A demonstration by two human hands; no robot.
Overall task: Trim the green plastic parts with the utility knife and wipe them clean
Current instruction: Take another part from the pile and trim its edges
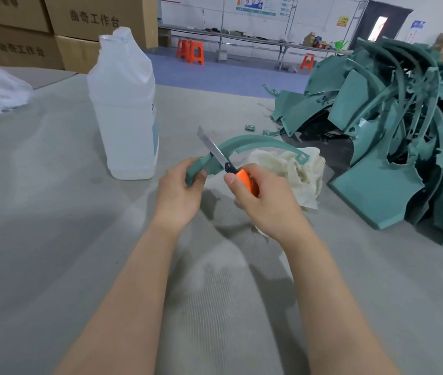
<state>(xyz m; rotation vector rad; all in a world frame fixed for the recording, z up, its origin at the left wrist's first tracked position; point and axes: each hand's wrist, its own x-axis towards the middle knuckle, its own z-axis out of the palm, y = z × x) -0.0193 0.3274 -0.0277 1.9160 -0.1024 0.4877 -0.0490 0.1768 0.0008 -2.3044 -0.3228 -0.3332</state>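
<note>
Knife (227, 165) on edge of green part (242, 141)

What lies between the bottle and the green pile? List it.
Head view: the curved green part held by the left hand, the utility knife in the right hand, and a cloth.

Bottle (124, 109) left of parts pile (393, 125)

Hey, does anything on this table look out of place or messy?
The green parts on the right sit in a tangled heap, not stacked, and a small green scrap lies loose near it. Nothing looks spilled.
</note>
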